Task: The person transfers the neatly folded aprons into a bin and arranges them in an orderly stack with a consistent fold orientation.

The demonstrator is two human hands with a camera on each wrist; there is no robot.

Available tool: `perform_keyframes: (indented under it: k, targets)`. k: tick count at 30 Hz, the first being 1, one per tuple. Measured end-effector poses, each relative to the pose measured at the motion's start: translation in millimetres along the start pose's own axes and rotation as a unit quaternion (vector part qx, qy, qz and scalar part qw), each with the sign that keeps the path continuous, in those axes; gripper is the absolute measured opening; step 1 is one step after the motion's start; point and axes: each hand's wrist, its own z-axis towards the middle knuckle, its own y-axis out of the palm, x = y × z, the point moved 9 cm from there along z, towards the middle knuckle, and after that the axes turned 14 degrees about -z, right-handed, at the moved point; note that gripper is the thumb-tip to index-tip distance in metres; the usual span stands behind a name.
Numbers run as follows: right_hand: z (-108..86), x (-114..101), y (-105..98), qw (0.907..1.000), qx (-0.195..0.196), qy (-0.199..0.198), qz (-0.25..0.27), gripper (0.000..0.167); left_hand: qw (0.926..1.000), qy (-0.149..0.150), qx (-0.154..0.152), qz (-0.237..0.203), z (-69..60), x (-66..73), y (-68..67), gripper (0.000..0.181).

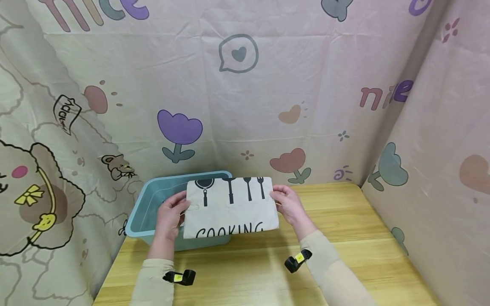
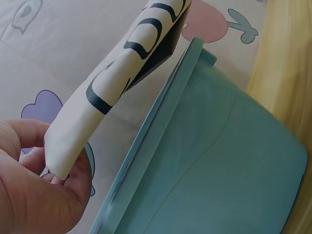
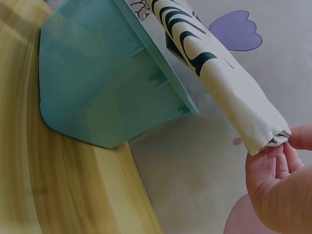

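A folded cream cloth (image 1: 231, 212), printed with dark kitchen utensils and the lettering "COOKING", hangs in the air over the front right part of a blue plastic tub (image 1: 147, 231). At its left edge my left hand (image 1: 168, 219) pinches the cloth between thumb and fingers. The opposite edge is held by my right hand (image 1: 289, 206) in the same way. Seen from the right wrist, the cloth (image 3: 234, 92) is several layers thick, its end tucked between fingertips and thumb. Most of the tub's inside is hidden behind the cloth and left hand.
The tub stands on a wooden table (image 1: 344, 238), towards its back left. Printed fabric curtains (image 1: 245, 93) close off the back and both sides. A small black camera is strapped to each sleeve (image 1: 153, 280).
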Motion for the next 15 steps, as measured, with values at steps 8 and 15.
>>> perform_keyframes:
  k: [8,15]
  targets:
    - [5.0,-3.5,14.2,0.9999,-0.010,-0.001,0.003,0.023,0.9998,-0.016,0.010,0.010,4.1,6.8,-10.4,0.047]
    - [7.1,-6.9,23.5,1.0000,-0.009,0.001,0.000,0.021,0.9996,-0.015,0.013,0.022,6.0,15.9,-17.5,0.049]
